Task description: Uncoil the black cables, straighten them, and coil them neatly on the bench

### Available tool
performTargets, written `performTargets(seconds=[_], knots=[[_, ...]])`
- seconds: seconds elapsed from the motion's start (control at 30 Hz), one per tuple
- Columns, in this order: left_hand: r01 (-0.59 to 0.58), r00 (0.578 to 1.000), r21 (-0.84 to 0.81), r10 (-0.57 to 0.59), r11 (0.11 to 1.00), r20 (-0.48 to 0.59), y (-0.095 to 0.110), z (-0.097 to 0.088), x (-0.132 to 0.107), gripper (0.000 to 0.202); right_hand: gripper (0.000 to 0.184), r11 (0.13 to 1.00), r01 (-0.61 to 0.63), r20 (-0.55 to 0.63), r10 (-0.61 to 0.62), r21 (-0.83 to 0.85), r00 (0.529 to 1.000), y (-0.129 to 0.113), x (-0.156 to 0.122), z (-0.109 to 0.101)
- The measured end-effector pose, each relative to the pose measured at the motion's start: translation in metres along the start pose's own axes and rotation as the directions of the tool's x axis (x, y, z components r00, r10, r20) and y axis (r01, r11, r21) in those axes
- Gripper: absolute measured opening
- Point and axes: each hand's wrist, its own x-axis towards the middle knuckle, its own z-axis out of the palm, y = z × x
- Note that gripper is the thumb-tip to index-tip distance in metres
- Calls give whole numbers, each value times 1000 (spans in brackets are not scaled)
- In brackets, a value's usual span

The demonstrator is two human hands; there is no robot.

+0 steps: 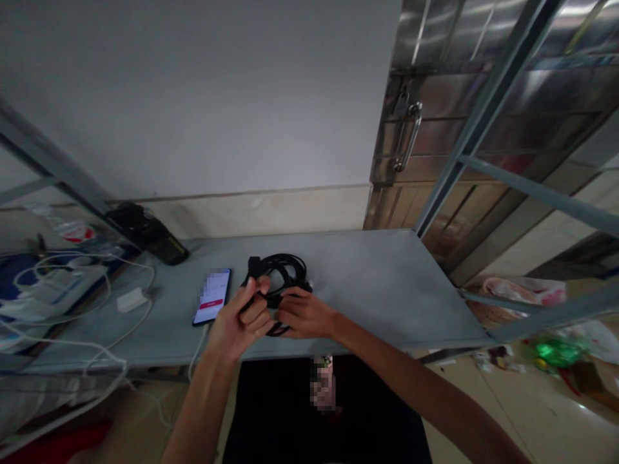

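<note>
A coiled black cable [290, 261] lies near the front middle of the grey metal shelf [358, 270], with a dark plug [254, 263] at its upper left. My left hand [249, 316] is closed on the left side of the cable, thumb pointing up by the plug. Close beside it, my right hand [302, 312] has its fingers curled round the lower right of the coil. Both hands hide part of the loops. Left of my left hand lies a phone [213, 296] with a lit screen and a white cord at its lower end.
White charging cords and a white adapter [131, 299] spread over the left side, near a power strip [58, 293]. A black device [155, 235] lies at the back left, beside a plastic bottle [72, 229]. A metal frame post [464, 154] rises at the right, before a metal door [435, 122].
</note>
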Motion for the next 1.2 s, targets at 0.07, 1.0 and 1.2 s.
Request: performTargets(seconds=[0.07, 1.0, 1.2], knots=[[42, 999, 123, -44, 992, 10, -2, -5, 0, 35, 14, 996, 47, 31, -44, -80, 999, 14, -4, 9], [130, 706, 991, 698, 36, -118, -52, -143, 52, 75, 77, 631, -703, 22, 739, 329, 673, 86, -35, 16], [101, 728, 995, 680, 23, -90, -49, -140, 48, 76, 70, 626, -725, -48, 765, 286, 642, 68, -24, -15]])
